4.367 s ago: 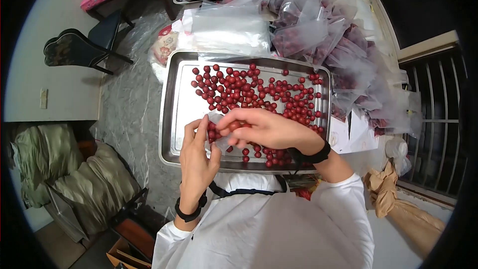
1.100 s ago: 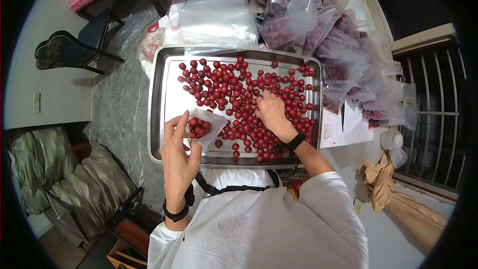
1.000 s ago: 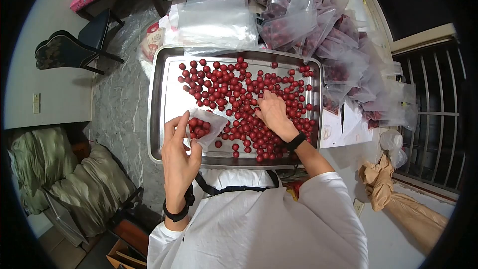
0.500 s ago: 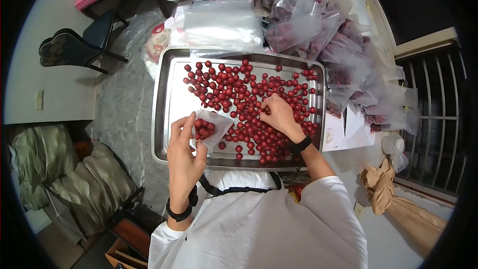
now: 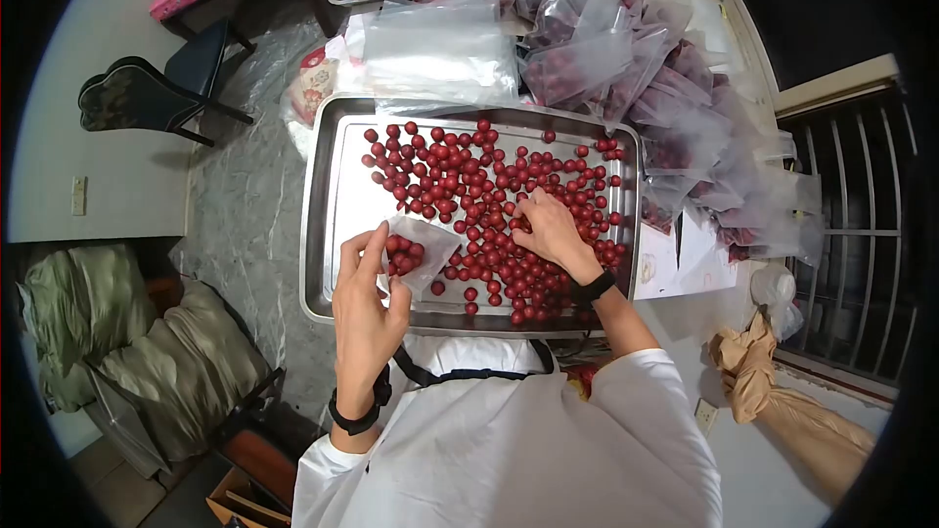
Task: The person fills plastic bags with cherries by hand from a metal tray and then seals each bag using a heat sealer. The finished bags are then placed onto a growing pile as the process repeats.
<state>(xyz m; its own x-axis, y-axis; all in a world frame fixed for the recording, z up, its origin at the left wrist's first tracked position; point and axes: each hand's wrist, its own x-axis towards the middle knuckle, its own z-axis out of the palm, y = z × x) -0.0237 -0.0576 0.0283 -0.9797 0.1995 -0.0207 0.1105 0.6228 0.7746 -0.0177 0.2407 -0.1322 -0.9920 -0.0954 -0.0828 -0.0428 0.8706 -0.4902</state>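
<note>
A clear plastic bag (image 5: pixel 426 242) with several small red balls in it is pinched at its rim by my left hand (image 5: pixel 364 298), over the left part of the metal tray. My right hand (image 5: pixel 553 232) reaches down into the loose red balls (image 5: pixel 469 181) right of the bag, its fingers curled round some of them. How many it holds is hidden beneath the fingers. Whether the balls are fruit or beads cannot be made out. The shallow metal tray (image 5: pixel 318 205) lies in front of me, the balls spread mostly over its middle and right.
Flat plastic bags (image 5: pixel 440 59) are stacked behind the tray. Many filled bags (image 5: pixel 587 59) are heaped at the back and right. White papers (image 5: pixel 699 254) lie by the tray's right side. A dark chair (image 5: pixel 147 93) stands at the left, and a barred window (image 5: pixel 851 225) is at the right.
My right hand has shifted slightly among the red balls, its fingers more curled. My left hand and the bag stay nearly in place; the whole view has moved very slightly.
</note>
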